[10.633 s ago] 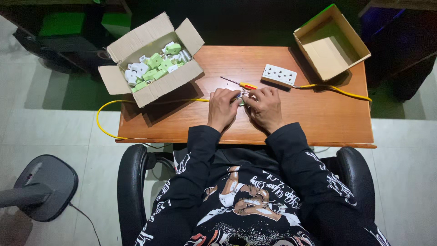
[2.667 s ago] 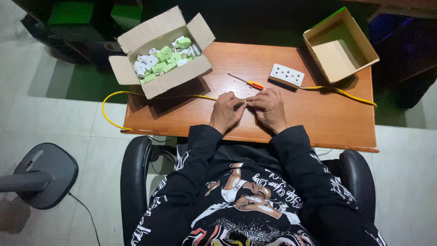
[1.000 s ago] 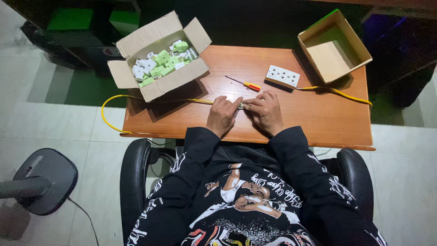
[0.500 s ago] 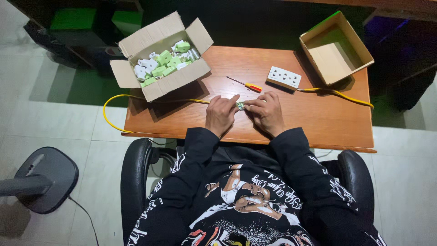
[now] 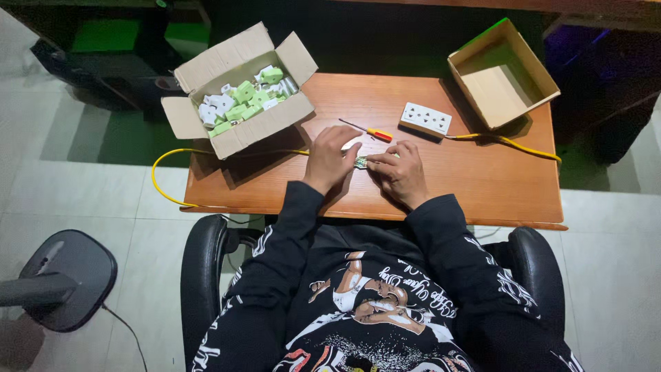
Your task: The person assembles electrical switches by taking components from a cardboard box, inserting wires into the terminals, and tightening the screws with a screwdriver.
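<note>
My left hand (image 5: 330,160) and my right hand (image 5: 399,172) meet near the front middle of the wooden table (image 5: 482,179). Between them they hold a small white and green plug part (image 5: 361,162), which my fingers mostly hide. A yellow cable (image 5: 165,189) runs from under my left hand off the table's left edge. Just beyond my hands lies a screwdriver (image 5: 368,131) with a red and yellow handle. A white socket strip (image 5: 425,119) lies further back right.
An open cardboard box (image 5: 241,134) at the table's back left holds several white and green plug parts. An empty cardboard box (image 5: 501,72) stands at the back right. I sit in a black office chair (image 5: 200,269). A grey stand base (image 5: 65,279) is on the tiled floor at left.
My hands stay together on the small part with only slight finger shifts. The view has shifted a little; nothing on the table has moved.
</note>
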